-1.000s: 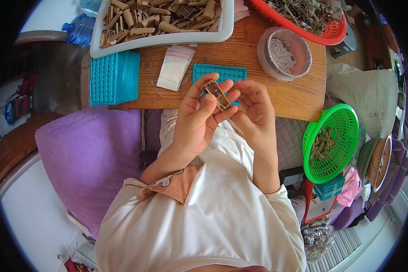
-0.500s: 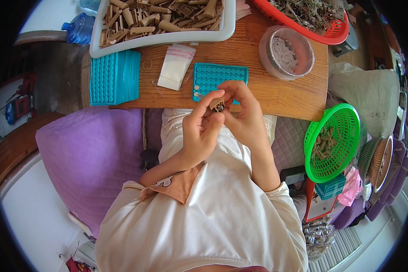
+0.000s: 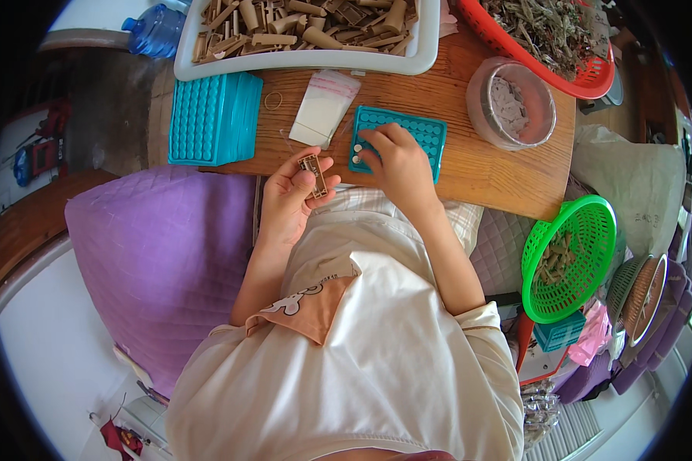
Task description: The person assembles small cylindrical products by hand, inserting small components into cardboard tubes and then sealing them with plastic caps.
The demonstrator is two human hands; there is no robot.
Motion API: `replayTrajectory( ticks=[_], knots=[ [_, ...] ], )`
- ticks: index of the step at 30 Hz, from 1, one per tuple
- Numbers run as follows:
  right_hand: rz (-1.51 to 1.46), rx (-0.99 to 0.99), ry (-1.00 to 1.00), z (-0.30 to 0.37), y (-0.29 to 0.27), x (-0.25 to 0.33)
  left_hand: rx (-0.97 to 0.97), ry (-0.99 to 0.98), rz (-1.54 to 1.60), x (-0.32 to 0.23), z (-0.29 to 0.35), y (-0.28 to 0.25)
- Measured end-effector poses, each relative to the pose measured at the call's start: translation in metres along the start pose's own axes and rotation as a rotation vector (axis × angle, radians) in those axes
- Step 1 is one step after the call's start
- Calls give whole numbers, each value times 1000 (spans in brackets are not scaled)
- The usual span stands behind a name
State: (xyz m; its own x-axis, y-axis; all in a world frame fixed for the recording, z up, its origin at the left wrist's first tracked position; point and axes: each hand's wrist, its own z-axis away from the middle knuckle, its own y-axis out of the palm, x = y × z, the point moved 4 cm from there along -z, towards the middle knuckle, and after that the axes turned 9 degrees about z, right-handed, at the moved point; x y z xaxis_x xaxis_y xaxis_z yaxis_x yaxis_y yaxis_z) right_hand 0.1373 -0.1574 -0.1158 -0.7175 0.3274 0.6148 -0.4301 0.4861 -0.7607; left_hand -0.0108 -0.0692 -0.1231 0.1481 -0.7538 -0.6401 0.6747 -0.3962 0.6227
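In my left hand [image 3: 288,196] I hold a small brown plastic casing [image 3: 313,176] between thumb and fingers. Its hollow, ribbed side faces up. My right hand [image 3: 398,163] reaches over a teal tray [image 3: 398,115] with rows of round pockets. Its thumb and forefinger are bent and apart at the tray's left side, close beside small white round pieces [image 3: 357,159]. Whether a fingertip touches one of them cannot be made out. The hand covers the tray's lower middle.
A white bin [image 3: 307,60] of brown plastic parts is at the back, with stacked teal trays [image 3: 214,119] in front. Clear bags [image 3: 324,107] lie midway. At right stand a tub [image 3: 511,104] of white pieces, a red basket [image 3: 600,77] and, lower, a green basket [image 3: 569,296].
My hands have parted. The left has moved left and down with the brown casing, now turned to show its hollow side. The right has let go and moved onto the teal tray.
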Motion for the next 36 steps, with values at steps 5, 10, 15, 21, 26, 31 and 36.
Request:
replayTrajectory(
  ticks=[5, 10, 15, 21, 26, 31, 36],
  knots=[
    [194, 50, -87, -3, 15, 1, 49, -76, 17, 2, 1, 10],
    [-188, -101, 18, -2, -3, 14, 69, -109, 1, 3, -1, 16],
    [-350, -188, -24, 8, -23, 44, 76, -97, -1, 9, -1, 21],
    [-245, -134, -88, 9, -22, 43, 109, -88, -68, 8, -3, 27],
    [-138, -72, -198, 11, -28, 48, 44, -116, -24, 3, -1, 20],
    [42, -52, -78, 10, -4, 16, 1, -76, -92, -1, 1, 7],
    [118, 30, -119, 13, 15, 10, 1, -87, -98, -4, 1, 8]
  ],
)
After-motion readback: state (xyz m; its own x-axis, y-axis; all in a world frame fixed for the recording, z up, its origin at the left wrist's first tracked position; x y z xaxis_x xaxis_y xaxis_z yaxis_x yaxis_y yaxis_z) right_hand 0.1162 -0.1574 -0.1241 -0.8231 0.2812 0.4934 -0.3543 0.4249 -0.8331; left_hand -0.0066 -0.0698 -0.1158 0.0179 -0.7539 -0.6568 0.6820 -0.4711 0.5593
